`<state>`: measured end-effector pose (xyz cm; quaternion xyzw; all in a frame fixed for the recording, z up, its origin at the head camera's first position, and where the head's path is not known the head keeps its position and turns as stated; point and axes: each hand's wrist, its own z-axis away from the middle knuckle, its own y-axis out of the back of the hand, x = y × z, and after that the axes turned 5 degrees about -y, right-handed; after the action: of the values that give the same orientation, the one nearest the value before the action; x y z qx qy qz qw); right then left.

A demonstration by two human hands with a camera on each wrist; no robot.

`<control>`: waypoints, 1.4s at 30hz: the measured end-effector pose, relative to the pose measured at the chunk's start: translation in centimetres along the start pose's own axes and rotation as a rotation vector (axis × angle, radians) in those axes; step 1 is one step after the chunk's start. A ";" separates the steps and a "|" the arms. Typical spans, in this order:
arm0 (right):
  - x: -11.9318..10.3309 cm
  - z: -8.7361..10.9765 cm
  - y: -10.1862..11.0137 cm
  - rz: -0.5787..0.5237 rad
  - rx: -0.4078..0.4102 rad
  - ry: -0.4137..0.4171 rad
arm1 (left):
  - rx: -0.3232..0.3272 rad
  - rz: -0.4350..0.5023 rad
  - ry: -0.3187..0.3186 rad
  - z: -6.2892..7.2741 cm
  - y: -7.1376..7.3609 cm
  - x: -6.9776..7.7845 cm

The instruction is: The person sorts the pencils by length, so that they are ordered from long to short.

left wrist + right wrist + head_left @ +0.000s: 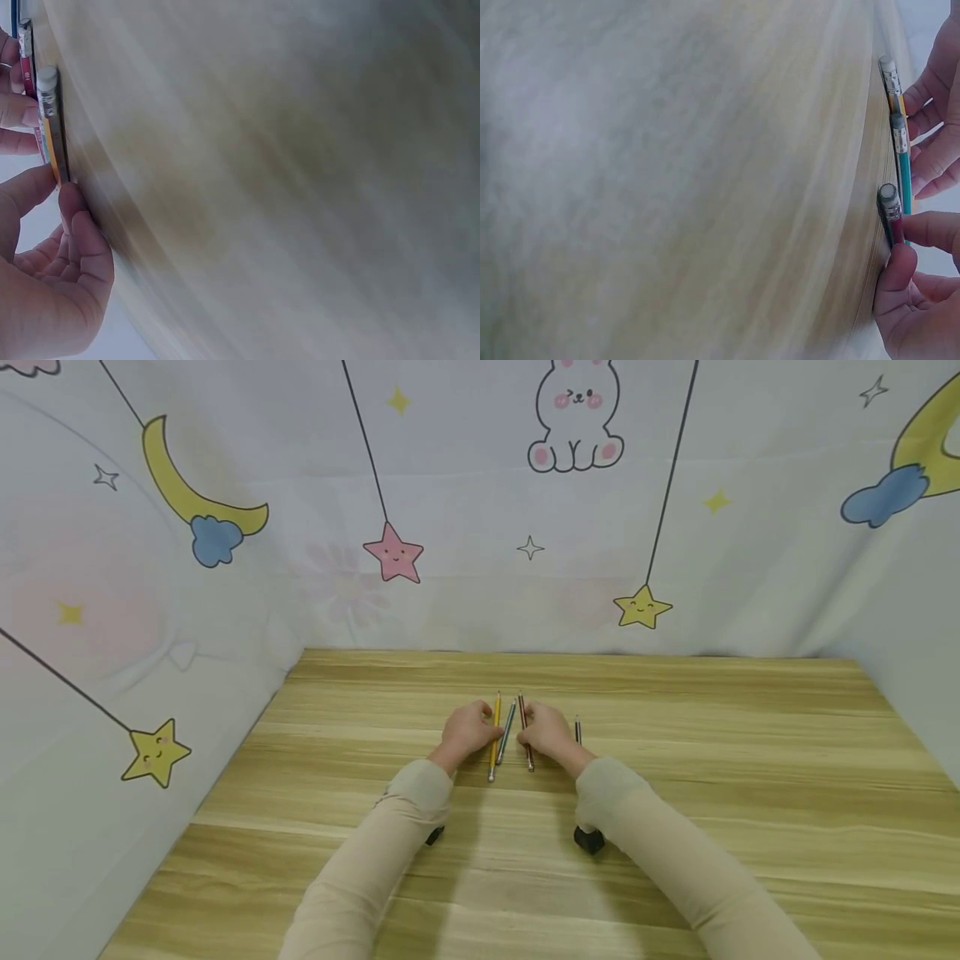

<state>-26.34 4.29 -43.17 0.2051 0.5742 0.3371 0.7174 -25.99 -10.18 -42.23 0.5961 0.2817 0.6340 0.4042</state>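
Observation:
My left hand [468, 728] pinches a yellow pencil [492, 762] between thumb and fingers; its eraser end points toward me. In the left wrist view the fingertips of that hand [64, 277] grip the pencil's side below its metal band. My right hand [551, 732] pinches a dark red pencil [529, 758], thumb and finger just past its white eraser in the right wrist view. Between the two lies a teal pencil [507, 731], slightly slanted, its eraser beside the yellow one. A dark pencil [578, 728] lies to the right, partly hidden behind my right wrist.
The wood-grain table [712, 718] spreads out on all sides of the pencils. A white cloth printed with stars, moons and a rabbit [577, 422] hangs behind and along the left. Small black devices [588, 839] sit under both wrists.

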 end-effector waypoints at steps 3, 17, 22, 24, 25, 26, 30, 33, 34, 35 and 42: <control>0.1 0.0 0.1 0.014 0.016 0.009 | 0.008 -0.005 -0.004 -0.1 -0.1 0.1; 0.1 0.1 0.2 -0.036 0.023 -0.005 | 0.029 -0.062 -0.036 -0.3 -0.4 0.4; 0.4 0.1 0.2 -0.071 0.030 -0.032 | 0.038 -0.037 -0.064 -0.2 -0.3 0.4; 0.4 0.1 0.4 -0.083 0.030 -0.039 | 0.042 -0.014 -0.078 -0.1 -0.2 0.5; 0.5 0.1 0.4 -0.092 0.028 -0.044 | 0.043 0.004 -0.083 -0.1 -0.2 0.5; 0.5 0.2 0.6 -0.101 0.027 -0.046 | 0.044 0.020 -0.086 -0.1 -0.2 0.6; 0.3 0.7 1.2 -0.158 0.018 -0.059 | 0.055 0.094 -0.094 -0.1 0.0 0.9; 0.1 1.1 1.8 -0.207 0.010 -0.047 | 0.055 0.168 -0.099 -0.1 0.1 1.2; 0.1 1.2 2.0 -0.222 0.006 -0.039 | 0.050 0.197 -0.100 0.0 0.2 1.3; 0.1 1.3 2.2 -0.238 0.002 -0.024 | 0.045 0.229 -0.100 0.0 0.2 1.5; 0.7 1.4 2.8 -0.320 -0.024 -0.012 | 0.013 0.467 -0.093 0.4 0.2 2.6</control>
<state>-25.61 6.84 -41.35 0.1045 0.5912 0.2242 0.7677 -25.53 -8.10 -40.65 0.6761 0.1211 0.6805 0.2552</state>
